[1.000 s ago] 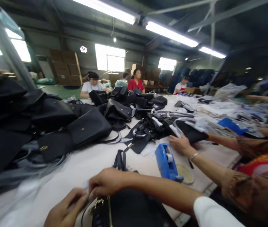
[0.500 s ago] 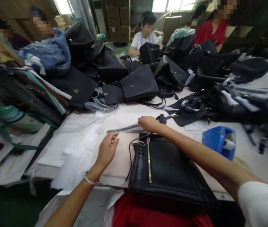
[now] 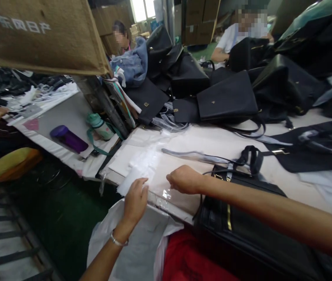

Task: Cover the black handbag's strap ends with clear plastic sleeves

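Observation:
My left hand [image 3: 135, 201], a bracelet at its wrist, is over the table's front edge beside a stack of thin white sheets [image 3: 146, 162]. Its fingers are loosely curved with a gap to the thumb, and nothing shows between them. Further right my right hand [image 3: 185, 179] is closed, fingertips pressed together above the pale tabletop; what they hold, if anything, is hidden. Under my right forearm lies a black bag [image 3: 242, 230] with a gold zipper [image 3: 229, 216]. A dark strap in clear wrap [image 3: 195, 155] lies beyond my right hand.
Black bags [image 3: 227, 97] are heaped across the back of the table. An open white sack [image 3: 133, 238] and red cloth [image 3: 180, 253] are below the front edge. To the left stand a purple bottle [image 3: 69, 138] and a green-lidded bottle [image 3: 100, 127]. Other people sit beyond.
The view has swung left. My right hand has left the wrapped strap and come nearer the front edge. My left hand has moved toward the white sheets.

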Available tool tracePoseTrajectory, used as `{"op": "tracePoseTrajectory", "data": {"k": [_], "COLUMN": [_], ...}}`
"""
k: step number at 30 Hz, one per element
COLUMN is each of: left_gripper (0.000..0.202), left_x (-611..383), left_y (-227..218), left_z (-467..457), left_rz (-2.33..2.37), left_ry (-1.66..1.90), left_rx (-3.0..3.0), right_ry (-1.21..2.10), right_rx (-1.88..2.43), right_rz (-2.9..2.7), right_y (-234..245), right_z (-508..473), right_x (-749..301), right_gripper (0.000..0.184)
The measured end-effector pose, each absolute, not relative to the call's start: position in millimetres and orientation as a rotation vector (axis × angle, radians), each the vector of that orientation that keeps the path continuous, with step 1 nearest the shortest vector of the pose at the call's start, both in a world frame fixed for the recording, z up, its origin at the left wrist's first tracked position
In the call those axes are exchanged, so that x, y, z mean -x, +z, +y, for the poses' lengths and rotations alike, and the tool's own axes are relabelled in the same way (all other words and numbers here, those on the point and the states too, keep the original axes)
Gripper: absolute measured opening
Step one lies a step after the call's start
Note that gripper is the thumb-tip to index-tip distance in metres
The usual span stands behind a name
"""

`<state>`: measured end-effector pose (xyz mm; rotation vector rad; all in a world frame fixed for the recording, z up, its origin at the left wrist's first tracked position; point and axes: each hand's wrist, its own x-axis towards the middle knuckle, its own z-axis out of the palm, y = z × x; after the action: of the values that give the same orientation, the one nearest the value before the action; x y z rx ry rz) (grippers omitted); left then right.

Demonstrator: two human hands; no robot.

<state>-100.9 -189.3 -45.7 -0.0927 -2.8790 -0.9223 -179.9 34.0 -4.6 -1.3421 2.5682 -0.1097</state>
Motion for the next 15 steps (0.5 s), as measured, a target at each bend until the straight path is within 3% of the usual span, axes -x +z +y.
{"op": "tracePoseTrajectory", "data": {"k": [5, 11, 15], "left_gripper": [0.033, 0.032, 0.03], "left_x": [106, 112, 111], "left_y": [-64, -74, -75], "left_z": [-247, -252, -249], "left_rz": [-2.94, -3.013, -3.027], "left_ry": [-0.799, -0.775, -0.695], "left_rx": [0.046, 0.144, 0.124], "right_ry": [-0.169, -0.091, -0.04], "right_rx": [1.662, 1.992, 1.987], "right_rz": [2.542, 2.493, 2.491], "right_y": [-35, -69, -71], "right_z": [-31, -48, -29], "right_x": [177, 167, 165], "right_gripper": [0.031, 0.047, 0.028]}}
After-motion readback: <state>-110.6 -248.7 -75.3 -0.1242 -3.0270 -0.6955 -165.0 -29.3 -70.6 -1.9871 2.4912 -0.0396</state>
